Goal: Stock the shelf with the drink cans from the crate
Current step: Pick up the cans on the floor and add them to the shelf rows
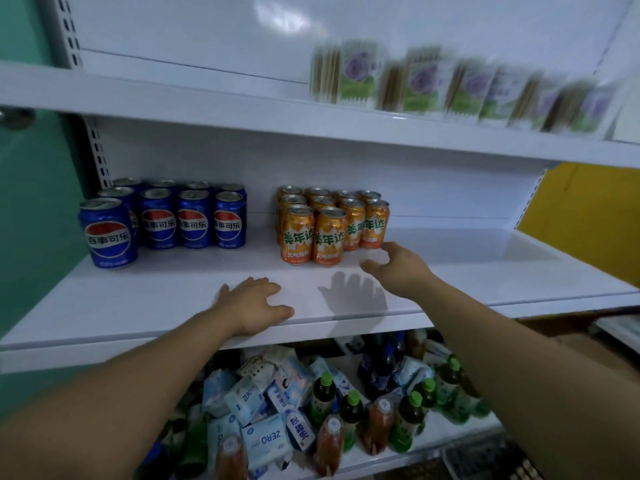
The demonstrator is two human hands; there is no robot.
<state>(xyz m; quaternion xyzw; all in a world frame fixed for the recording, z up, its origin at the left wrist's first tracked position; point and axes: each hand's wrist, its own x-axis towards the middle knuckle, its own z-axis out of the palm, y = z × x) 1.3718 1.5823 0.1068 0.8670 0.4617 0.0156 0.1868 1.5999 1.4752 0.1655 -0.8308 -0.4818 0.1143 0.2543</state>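
Left hand (254, 304) lies flat, fingers spread, on the front edge of the middle shelf (138, 306), holding nothing. Right hand (394, 263) hovers with loose fingers just beside the orange cans (329, 225), also holding nothing. Blue cans (162, 220) stand in rows at shelf left, orange block mid-shelf.

White middle shelf (450, 271), holding a block of blue cans (162, 220) at its left and, apart from them, a block of orange cans (329, 223) near the centre, all upright. On its front edge, left hand (254, 303) resting flat, fingers spread.
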